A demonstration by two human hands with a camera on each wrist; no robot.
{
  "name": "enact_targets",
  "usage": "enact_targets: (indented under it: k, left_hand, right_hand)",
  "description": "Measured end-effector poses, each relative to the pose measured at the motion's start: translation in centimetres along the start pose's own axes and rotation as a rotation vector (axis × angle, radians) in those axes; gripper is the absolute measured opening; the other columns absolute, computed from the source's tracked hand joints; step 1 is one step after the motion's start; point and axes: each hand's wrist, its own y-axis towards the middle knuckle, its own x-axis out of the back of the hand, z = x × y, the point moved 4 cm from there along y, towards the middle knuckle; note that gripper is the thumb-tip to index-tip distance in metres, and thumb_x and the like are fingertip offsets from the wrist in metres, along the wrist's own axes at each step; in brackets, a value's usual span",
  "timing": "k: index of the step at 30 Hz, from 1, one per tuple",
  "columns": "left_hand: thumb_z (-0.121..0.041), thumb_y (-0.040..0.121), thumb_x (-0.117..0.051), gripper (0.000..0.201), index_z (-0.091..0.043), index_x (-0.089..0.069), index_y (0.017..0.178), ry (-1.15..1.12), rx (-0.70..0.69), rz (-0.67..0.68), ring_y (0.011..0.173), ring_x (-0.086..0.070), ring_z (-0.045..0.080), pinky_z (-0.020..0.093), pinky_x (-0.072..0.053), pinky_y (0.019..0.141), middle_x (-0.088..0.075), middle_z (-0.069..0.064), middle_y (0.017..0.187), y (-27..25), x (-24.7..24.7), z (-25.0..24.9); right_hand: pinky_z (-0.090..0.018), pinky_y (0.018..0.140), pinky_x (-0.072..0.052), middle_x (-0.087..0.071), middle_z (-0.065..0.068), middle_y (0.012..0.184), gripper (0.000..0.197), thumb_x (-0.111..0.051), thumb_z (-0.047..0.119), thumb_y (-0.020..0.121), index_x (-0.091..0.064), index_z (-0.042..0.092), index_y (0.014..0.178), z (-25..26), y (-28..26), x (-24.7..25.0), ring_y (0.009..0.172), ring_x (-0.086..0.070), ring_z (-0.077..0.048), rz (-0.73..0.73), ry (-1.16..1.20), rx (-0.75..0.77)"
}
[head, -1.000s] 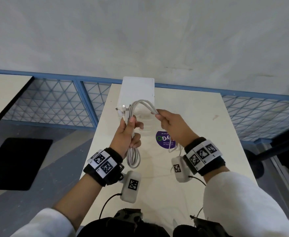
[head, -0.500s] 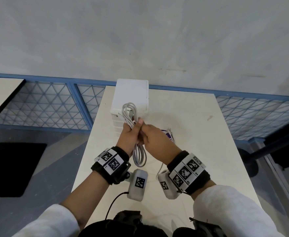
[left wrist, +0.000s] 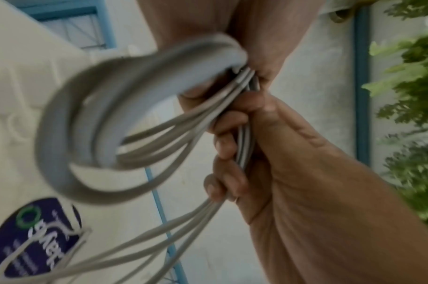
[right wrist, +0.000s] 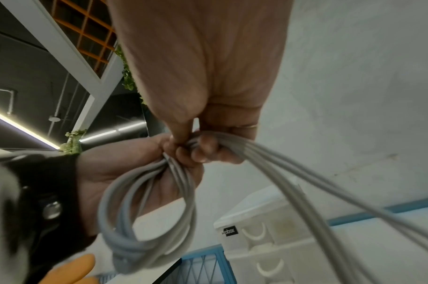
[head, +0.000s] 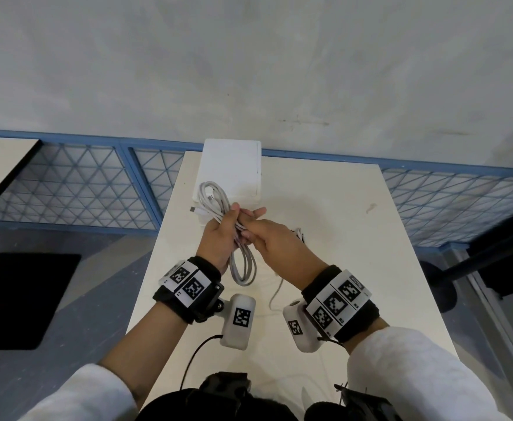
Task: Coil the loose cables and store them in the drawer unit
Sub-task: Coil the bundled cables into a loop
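A white cable (head: 244, 268), wound into several long loops, hangs above the table between both hands. My left hand (head: 229, 226) grips the bundle at its middle, fingers curled round the strands (left wrist: 232, 134). My right hand (head: 250, 233) meets it from the right and pinches the same strands between thumb and fingers (right wrist: 196, 142). One loop sticks up past the hands with a plug end (head: 194, 209) showing, and the other loop (right wrist: 147, 221) hangs below. The white drawer unit (head: 230, 168) stands at the table's far edge, with its curved drawer handles (right wrist: 256, 234) visible.
A second thin white cable (head: 278, 288) lies loose on the cream table (head: 355, 253) under my right wrist. A purple round sticker (left wrist: 37, 240) is on the tabletop. Blue mesh railing (head: 82, 189) runs behind the table, and a black chair seat (head: 21, 299) is at left.
My right hand has brought the outstretched loop back to the left hand and closed on the bundle. Both hands have sunk slightly toward me with the coil.
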Motion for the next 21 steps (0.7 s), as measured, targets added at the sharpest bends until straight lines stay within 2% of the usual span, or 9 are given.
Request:
enact_targets:
  k: [2,5,6,9,11,13,16,19,21]
  left_hand:
    - [-0.031,0.094,-0.040,0.037,-0.016,-0.066,0.072,0.079,-0.069,-0.012,0.096,-0.067,0.022,0.030,-0.055,0.080,-0.076,0.000,0.093,-0.1,0.1,-0.5]
    - [-0.030,0.094,-0.040,0.036,-0.011,-0.067,0.080,0.104,-0.121,-0.041,0.095,-0.069,0.019,0.032,-0.054,0.087,-0.077,0.001,0.088,-0.2,0.3,-0.8]
    - [-0.030,0.094,-0.040,0.035,-0.010,-0.065,0.079,0.040,-0.108,-0.066,0.087,-0.071,0.020,0.033,-0.055,0.083,-0.077,0.003,0.081,-0.2,0.5,-0.8]
    - [-0.029,0.095,-0.037,0.035,-0.012,-0.051,0.069,-0.167,-0.078,-0.139,0.059,-0.069,0.021,0.034,-0.056,0.069,-0.069,0.005,0.052,0.3,1.6,-1.0]
    - [-0.029,0.096,-0.036,0.036,-0.013,-0.048,0.066,-0.217,-0.075,-0.166,0.048,-0.062,0.019,0.031,-0.057,0.063,-0.057,0.000,0.040,0.4,2.0,-1.2]
    - [-0.029,0.095,-0.036,0.037,-0.015,-0.046,0.063,-0.266,-0.088,-0.186,0.041,-0.052,0.016,0.029,-0.056,0.059,-0.045,-0.003,0.035,0.7,2.3,-1.6]
    - [-0.031,0.095,-0.036,0.036,-0.018,-0.043,0.062,-0.382,-0.111,-0.210,0.036,-0.039,0.011,0.022,-0.050,0.050,-0.034,-0.007,0.033,1.3,3.7,-3.0]
    - [-0.034,0.094,-0.037,0.036,-0.020,-0.043,0.062,-0.430,-0.111,-0.210,0.035,-0.032,0.009,0.018,-0.042,0.044,-0.030,-0.008,0.034,2.0,5.4,-4.1]
    - [-0.034,0.094,-0.036,0.035,-0.020,-0.043,0.062,-0.403,-0.105,-0.200,0.034,-0.029,0.008,0.017,-0.037,0.041,-0.029,-0.009,0.034,2.0,5.9,-4.0]
  right_hand:
    - [-0.028,0.080,-0.047,-0.063,-0.011,0.097,0.049,-0.040,0.011,0.096,-0.031,0.023,0.143,-0.1,-0.1,0.1,0.080,-0.054,-0.016,0.032,0.049,0.021]
    - [-0.015,0.086,-0.044,-0.063,-0.005,0.120,0.052,-0.045,0.012,0.095,-0.029,0.023,0.143,-0.2,-0.4,0.8,0.088,-0.051,0.004,-0.012,0.173,0.056]
    - [-0.011,0.085,-0.044,-0.063,0.003,0.117,0.055,-0.047,0.012,0.095,-0.025,0.027,0.144,-0.5,-0.5,1.0,0.088,-0.053,0.009,-0.026,0.226,0.041]
    - [-0.002,0.067,-0.039,-0.051,0.016,0.073,0.059,-0.052,0.013,0.093,-0.025,0.028,0.143,-1.5,-0.8,1.3,0.064,-0.052,0.009,-0.015,0.302,-0.060]
    - [0.001,0.068,-0.035,-0.044,0.022,0.069,0.053,-0.055,0.010,0.091,-0.036,0.016,0.140,-1.7,-0.8,1.1,0.065,-0.050,0.013,0.032,0.255,-0.056]
    - [0.003,0.071,-0.033,-0.041,0.026,0.074,0.052,-0.055,0.009,0.091,-0.036,0.009,0.140,-1.9,-0.6,1.0,0.071,-0.049,0.022,0.075,0.208,-0.049]
    - [0.000,0.075,-0.033,-0.044,0.022,0.078,0.050,-0.050,0.012,0.094,-0.034,0.009,0.141,-3.3,-0.9,1.3,0.075,-0.048,0.015,0.140,0.157,-0.082]
    - [0.001,0.079,-0.033,-0.058,0.005,0.093,0.043,-0.046,0.014,0.096,-0.040,0.014,0.138,-5.5,-1.5,1.6,0.085,-0.047,0.004,0.133,0.135,-0.142]
    - [0.004,0.080,-0.033,-0.057,0.009,0.091,0.040,-0.047,0.013,0.096,-0.044,0.015,0.136,-6.8,-1.5,1.6,0.083,-0.051,0.005,0.130,0.132,-0.166]
